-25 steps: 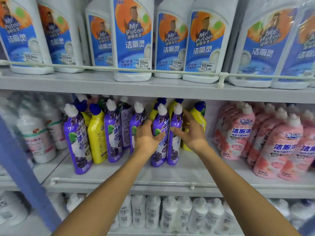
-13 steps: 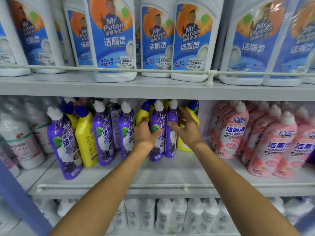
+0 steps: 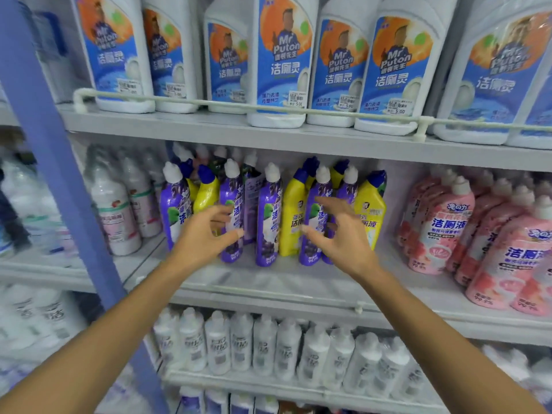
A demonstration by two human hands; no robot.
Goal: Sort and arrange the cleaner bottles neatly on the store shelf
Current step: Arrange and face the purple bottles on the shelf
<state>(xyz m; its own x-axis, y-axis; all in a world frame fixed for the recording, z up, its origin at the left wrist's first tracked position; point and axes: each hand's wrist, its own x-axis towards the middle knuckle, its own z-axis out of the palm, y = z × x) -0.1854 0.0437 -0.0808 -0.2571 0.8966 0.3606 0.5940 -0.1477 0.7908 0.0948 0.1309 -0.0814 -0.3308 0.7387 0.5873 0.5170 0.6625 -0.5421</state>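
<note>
Purple cleaner bottles [image 3: 267, 222] with white caps and yellow cleaner bottles [image 3: 291, 216] with blue caps stand mixed together on the middle shelf [image 3: 298, 282]. My left hand [image 3: 206, 237] hovers in front of a purple bottle [image 3: 231, 204], fingers spread and relaxed, holding nothing. My right hand [image 3: 337, 234] is held open in front of another purple bottle [image 3: 318, 204] and a yellow bottle [image 3: 370, 210], also holding nothing. Both hands sit just off the bottles.
Large white Mr Puton bottles [image 3: 280, 61] line the top shelf behind a rail [image 3: 328, 113]. Pink bottles [image 3: 448, 228] fill the right of the middle shelf, white bottles [image 3: 116, 210] the left. A blue upright post [image 3: 59, 174] stands at left. Small white bottles [image 3: 268, 345] fill the lower shelf.
Both hands have let go of the purple bottles and drawn back with fingers spread. The view has shifted, so the shelf contents appear further right.
</note>
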